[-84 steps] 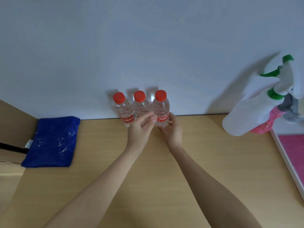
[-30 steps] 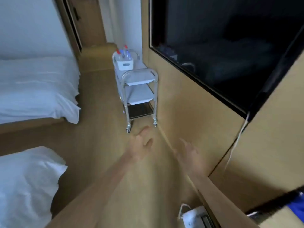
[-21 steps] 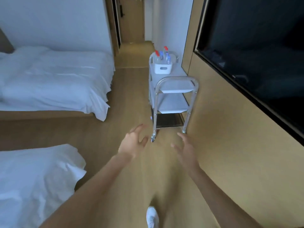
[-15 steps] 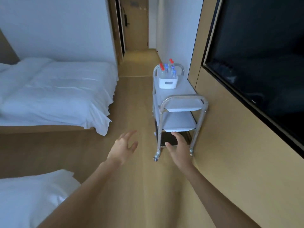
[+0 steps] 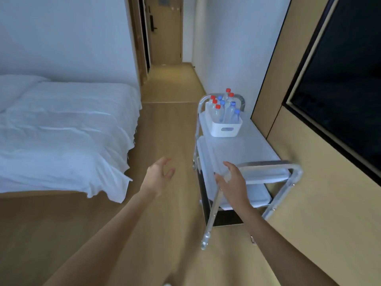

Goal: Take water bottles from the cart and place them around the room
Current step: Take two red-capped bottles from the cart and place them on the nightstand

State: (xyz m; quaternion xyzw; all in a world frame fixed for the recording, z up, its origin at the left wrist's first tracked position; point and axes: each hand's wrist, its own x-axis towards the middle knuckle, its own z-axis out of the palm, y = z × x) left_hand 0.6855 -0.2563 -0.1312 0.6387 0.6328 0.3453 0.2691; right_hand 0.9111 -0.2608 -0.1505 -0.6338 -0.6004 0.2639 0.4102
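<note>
We see both hands empty with fingers spread: the left hand (image 5: 159, 175) hangs over the floor (image 5: 169, 129), and the right hand (image 5: 232, 180) reaches just at the near handle of the cart (image 5: 268, 164). The water bottles (image 5: 223, 109) stand well beyond both hands in a white bin (image 5: 225, 129) at the far end of the cart's top shelf, with a bed (image 5: 61, 129) to the left.

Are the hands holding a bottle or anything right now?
No, nothing. The left hand is open over the floor, and the right hand is open near the cart handle. The bottles are in their bin.
</note>
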